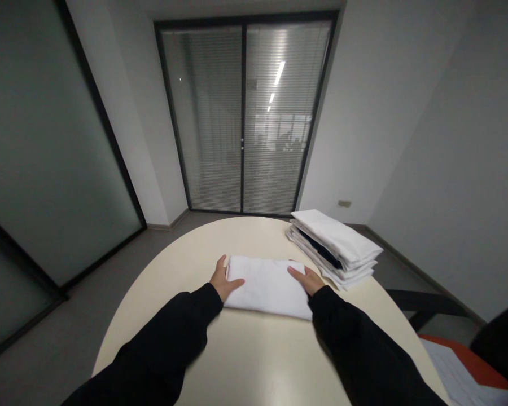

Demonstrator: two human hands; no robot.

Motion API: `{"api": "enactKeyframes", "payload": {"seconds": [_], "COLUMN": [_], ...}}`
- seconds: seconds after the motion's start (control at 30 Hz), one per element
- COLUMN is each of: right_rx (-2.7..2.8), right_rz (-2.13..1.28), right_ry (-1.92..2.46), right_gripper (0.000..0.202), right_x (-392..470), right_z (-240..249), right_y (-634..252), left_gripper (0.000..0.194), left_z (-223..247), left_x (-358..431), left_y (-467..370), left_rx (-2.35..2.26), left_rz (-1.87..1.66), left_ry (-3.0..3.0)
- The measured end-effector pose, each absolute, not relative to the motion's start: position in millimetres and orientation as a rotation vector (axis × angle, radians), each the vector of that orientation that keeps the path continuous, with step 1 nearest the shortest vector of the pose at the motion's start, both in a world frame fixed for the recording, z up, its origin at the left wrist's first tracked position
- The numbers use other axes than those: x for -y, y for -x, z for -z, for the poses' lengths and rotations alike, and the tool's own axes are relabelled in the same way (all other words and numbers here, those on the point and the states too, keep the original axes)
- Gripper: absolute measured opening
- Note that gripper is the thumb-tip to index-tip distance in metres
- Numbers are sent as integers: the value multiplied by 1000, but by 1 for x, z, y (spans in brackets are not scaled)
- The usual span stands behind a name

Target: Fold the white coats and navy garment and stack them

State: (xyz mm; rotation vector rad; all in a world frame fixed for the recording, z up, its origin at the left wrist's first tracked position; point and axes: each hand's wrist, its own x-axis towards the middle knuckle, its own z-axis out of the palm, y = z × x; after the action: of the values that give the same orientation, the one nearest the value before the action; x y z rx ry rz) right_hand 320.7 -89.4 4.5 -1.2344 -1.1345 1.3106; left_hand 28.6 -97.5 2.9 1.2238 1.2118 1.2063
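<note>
A folded white cloth [267, 286] lies in front of me, its kind of garment or linen not clear. My left hand [225, 280] grips its left edge, thumb on top and the other fingers at the side and partly hidden. On the opposite edge, my right hand [308, 278] holds the cloth in the same way, thumb over the top and most fingers out of sight beneath. To the right and farther back stands a stack of folded white cloths [338, 239], with one dark layer showing between them.
The round cream table [182, 259] curves away on both sides. Beyond its right edge are a dark chair part [427, 303], and an orange item [465, 358] with white sheets. A glass door with blinds [242, 118] stands behind the table.
</note>
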Motion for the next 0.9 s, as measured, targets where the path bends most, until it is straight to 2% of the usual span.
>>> {"api": "enactKeyframes", "payload": {"seconds": [0.07,0.17,0.23,0.3,0.4,0.6,0.9], "right_rx": [1137,1163,1193,1204,1165,1169,1131], "right_rz": [-1497,-1676,-1659,-1562,-1433,-1456,-1298], "right_ry": [1235,1161,1133,1150,1166,1027,1029], "right_gripper": [42,41,41,41,41,57,52], "right_x": [94,99,100,99,100,112,107], "right_z": [-7,-7,-7,-8,-13,-20,-14], "right_y": [-320,-319,-319,-316,-308,-293,-294], "left_gripper": [112,81,59,49,50,43,45], "left_z": [0,5,9,11,12,12,1], "left_x": [92,84,81,81,83,80,80], "left_y": [-26,-23,-21,-21,-19,-14,-18], "left_rx": [-1265,-1267,-1255,-1309,-1426,-1433,-1558], "left_rz": [-1217,-1231,-1264,-1302,-1329,-1374,-1237], "left_ry": [-1142,-1130,-1247,-1422,-1672,-1858,-1969]}}
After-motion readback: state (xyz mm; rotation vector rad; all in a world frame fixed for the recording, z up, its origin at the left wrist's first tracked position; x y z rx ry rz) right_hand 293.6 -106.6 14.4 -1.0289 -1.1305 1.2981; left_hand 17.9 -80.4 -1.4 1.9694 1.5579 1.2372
